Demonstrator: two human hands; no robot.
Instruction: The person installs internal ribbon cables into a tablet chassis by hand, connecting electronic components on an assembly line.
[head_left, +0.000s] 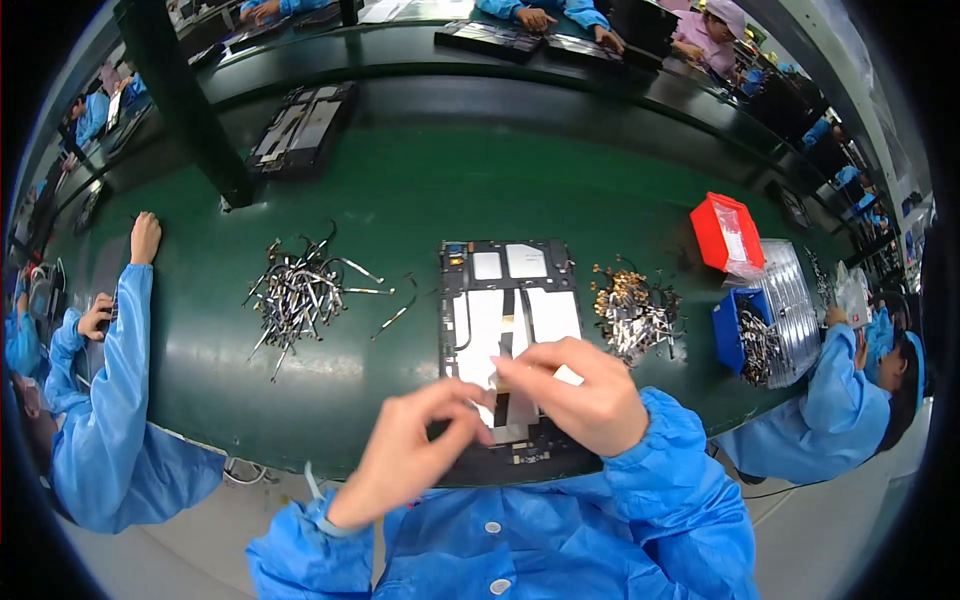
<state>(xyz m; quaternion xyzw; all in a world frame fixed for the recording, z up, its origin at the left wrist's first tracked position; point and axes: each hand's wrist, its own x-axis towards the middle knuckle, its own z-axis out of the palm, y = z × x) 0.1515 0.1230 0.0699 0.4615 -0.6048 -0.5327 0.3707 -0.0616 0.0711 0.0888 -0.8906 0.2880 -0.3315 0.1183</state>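
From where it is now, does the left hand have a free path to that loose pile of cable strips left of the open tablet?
Probably yes. The left hand hovers at the open tablet; only bare green mat lies between it and the cable strips.

Green workbench (400,200) with an opened tablet back (508,300) lying flat in front of the person. Left hand (410,450) and right hand (580,390) meet over its lower half, fingertips pinching at a thin strip (507,330) running down the middle; what exactly is pinched is too small to tell. Pile of loose flex cables (295,295) left of the tablet, smaller pile of gold-tipped parts (632,312) just right of it. Red bin (727,232), blue bin (745,335) and clear tray (795,300) further right. Other workers in blue coats on both sides.
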